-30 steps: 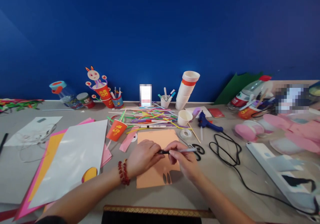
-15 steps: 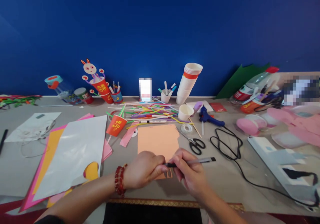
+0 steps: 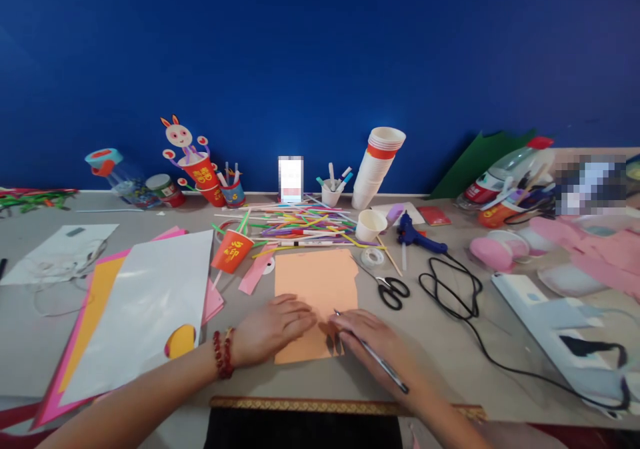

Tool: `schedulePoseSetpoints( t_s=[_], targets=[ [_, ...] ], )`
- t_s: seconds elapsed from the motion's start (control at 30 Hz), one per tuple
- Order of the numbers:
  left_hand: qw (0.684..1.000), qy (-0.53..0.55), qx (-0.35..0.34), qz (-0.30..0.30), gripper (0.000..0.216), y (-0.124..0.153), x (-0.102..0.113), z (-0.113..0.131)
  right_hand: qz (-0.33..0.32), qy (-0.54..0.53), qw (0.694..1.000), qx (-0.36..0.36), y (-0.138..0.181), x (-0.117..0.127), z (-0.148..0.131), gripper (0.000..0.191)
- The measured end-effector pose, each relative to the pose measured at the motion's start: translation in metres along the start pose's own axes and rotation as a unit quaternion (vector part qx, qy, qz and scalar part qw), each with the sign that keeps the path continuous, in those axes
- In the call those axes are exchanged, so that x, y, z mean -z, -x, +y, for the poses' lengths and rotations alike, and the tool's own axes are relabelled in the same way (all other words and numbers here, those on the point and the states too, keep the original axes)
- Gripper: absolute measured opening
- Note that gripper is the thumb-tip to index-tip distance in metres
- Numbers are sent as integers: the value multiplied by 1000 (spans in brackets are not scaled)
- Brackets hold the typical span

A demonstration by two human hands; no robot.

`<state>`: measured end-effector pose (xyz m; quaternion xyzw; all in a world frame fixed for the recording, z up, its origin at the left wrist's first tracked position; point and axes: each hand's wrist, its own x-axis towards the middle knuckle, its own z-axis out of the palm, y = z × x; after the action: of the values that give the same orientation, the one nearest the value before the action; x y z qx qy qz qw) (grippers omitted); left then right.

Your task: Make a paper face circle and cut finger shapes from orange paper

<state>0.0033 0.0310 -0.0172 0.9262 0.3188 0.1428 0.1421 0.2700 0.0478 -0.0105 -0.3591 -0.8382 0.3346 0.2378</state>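
A sheet of peach-orange paper lies flat in front of me. My left hand rests on its lower left part, palm down with the fingers stretched out. My right hand grips a pen over the sheet's lower right. The pen slants with one end by my fingertips near the paper and its dark end toward my wrist. I cannot tell whether its point touches the paper. Small dark oval shapes show on the sheet beside my right hand.
Right of the sheet are scissors, a tape roll and a blue glue gun with a looped cord. Colourful straws lie behind, near a white cup stack. A red paper cup and layered sheets are at left.
My hands were together above the paper at the pen's end. They have parted: the left has flattened onto the sheet, and the right has lowered and turned the pen to a writing slant.
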Motion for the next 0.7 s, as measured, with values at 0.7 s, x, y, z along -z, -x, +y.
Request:
schedulePoseSetpoints(
  t_s=[0.7],
  targets=[
    [996, -47, -67, -22, 33, -12, -13, -25, 86, -177, 975, -105, 4, -19, 6, 10]
  ],
)
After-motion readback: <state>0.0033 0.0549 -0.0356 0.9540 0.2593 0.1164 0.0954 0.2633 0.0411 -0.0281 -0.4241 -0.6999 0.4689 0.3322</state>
